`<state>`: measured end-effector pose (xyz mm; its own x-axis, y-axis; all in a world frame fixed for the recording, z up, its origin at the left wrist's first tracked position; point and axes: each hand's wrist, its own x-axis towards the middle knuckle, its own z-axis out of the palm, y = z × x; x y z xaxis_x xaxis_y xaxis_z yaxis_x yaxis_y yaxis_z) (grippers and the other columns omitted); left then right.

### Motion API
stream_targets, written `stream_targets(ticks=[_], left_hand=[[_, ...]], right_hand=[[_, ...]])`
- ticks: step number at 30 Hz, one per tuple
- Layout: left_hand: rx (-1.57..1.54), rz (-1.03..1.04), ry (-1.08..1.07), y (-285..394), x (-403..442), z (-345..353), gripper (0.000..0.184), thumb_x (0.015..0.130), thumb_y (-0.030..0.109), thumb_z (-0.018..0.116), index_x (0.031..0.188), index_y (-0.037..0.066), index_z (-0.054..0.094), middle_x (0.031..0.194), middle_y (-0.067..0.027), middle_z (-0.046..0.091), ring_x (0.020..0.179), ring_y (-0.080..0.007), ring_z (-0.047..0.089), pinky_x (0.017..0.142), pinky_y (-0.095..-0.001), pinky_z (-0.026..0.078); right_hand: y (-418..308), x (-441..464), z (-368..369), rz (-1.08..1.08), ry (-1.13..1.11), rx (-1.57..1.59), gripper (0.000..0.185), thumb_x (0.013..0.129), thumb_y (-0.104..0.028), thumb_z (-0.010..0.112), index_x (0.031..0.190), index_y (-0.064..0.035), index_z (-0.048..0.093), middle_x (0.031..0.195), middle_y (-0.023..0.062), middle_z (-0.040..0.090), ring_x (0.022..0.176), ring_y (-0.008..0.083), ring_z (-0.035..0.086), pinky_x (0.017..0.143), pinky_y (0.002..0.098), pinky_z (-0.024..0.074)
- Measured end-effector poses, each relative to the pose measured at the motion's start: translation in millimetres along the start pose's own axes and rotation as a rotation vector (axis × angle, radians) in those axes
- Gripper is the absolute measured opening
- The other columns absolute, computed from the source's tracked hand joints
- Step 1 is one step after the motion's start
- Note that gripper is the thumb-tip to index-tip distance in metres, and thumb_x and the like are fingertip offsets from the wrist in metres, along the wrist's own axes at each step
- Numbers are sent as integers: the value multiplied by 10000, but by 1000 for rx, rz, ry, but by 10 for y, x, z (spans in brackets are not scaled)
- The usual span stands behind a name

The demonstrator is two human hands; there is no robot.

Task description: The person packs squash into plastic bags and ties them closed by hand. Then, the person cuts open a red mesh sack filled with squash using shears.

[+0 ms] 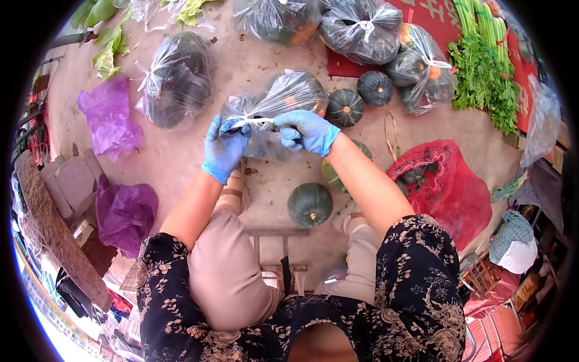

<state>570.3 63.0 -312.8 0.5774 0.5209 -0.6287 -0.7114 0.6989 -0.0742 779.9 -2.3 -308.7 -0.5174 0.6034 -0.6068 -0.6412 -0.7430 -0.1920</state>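
A clear plastic bag (295, 90) holding dark green squashes lies on the ground before me, its neck gathered into a white band (256, 120). My left hand (228, 145), in a blue glove, pinches the band's left end. My right hand (306, 131), gloved alike, has its fingers curled on the right end, so the band is stretched between them. Just right of the bag sit two small loose squashes, one ribbed green (345, 107) and one darker (374, 88). Nearer my feet rests another green squash (310, 205), with one more partly hidden behind my right forearm.
Tied bags of squash stand at the left (178, 78) and along the back (362, 30). A red mesh sack (449, 193) with squashes lies at right, below bunched celery (485, 78). Purple plastic (113, 117) and a purple mesh bag (125, 214) are at left.
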Motion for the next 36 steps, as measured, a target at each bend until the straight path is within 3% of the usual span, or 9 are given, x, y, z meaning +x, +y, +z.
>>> stream_targets(ticks=[8, 10, 13, 16, 20, 21, 25, 29, 36], left_hand=[[70, -46, -157, 123, 87, -39, 328, 832, 209, 536, 542, 118, 411, 587, -44, 447, 682, -200, 451, 756, -334, 393], [438, -13, 111, 219, 71, -415, 298, 824, 178, 535, 555, 123, 422, 538, -28, 422, 675, -182, 470, 796, -347, 398], [796, -84, 219, 317, 43, -655, 277, 833, 163, 522, 575, 109, 438, 573, -22, 448, 721, -191, 498, 876, -365, 388], [372, -22, -32, 354, 119, -543, 267, 838, 168, 519, 589, 94, 455, 612, -26, 468, 737, -204, 505, 883, -375, 393], [64, 31, 103, 177, -50, -54, 227, 824, 157, 513, 618, 63, 522, 694, -60, 528, 755, -212, 519, 831, -374, 432], [155, 72, 160, 159, -69, 15, 180, 809, 140, 509, 897, 12, 601, 750, -82, 549, 724, -193, 524, 735, -334, 462], [481, -303, -67, 355, 38, -31, 574, 805, 80, 489, 1345, 49, 298, 873, -100, 608, 701, -126, 535, 483, -215, 410], [1161, -465, -147, 271, 112, 103, 597, 838, 45, 506, 1380, 123, 268, 1034, -79, 582, 735, -78, 532, 550, -200, 440], [1266, -275, -182, -31, 60, 62, 700, 804, 89, 614, 1394, 162, 244, 973, 3, 564, 706, -60, 516, 615, -181, 431]], right_hand=[[-102, 349, 247, -219, 189, 861, 153, 793, -94, 366, 693, -82, 482, 613, 34, 466, 540, 176, 476, 472, 297, 376], [-77, 428, -44, -235, 279, 1017, 127, 759, -92, 373, 668, -93, 462, 617, 40, 473, 545, 178, 476, 481, 296, 376], [-47, 307, -124, -199, 261, 897, 140, 775, -86, 366, 694, -92, 479, 661, 53, 510, 575, 183, 497, 497, 300, 397], [-22, 228, -233, -201, 198, 787, 140, 786, -84, 358, 740, -92, 490, 713, 60, 529, 611, 190, 511, 512, 312, 415], [6, 156, -163, -276, 295, 563, 191, 810, -119, 356, 886, -79, 527, 850, 87, 611, 645, 220, 562, 543, 327, 441], [7, 145, -184, -286, 184, 546, 224, 826, -155, 372, 946, -64, 538, 882, 100, 632, 680, 239, 593, 565, 339, 460], [54, 154, -119, -217, 147, 357, 222, 865, -202, 386, 951, -63, 536, 784, 74, 629, 647, 227, 604, 507, 315, 454], [31, 210, -139, 15, 141, 302, 212, 914, -236, 393, 958, -88, 537, 692, 32, 606, 570, 156, 595, 390, 216, 382], [69, 16, 242, 97, 72, -340, 196, 892, -283, 502, 962, -107, 551, 648, 18, 607, 535, 141, 614, 352, 192, 382]])
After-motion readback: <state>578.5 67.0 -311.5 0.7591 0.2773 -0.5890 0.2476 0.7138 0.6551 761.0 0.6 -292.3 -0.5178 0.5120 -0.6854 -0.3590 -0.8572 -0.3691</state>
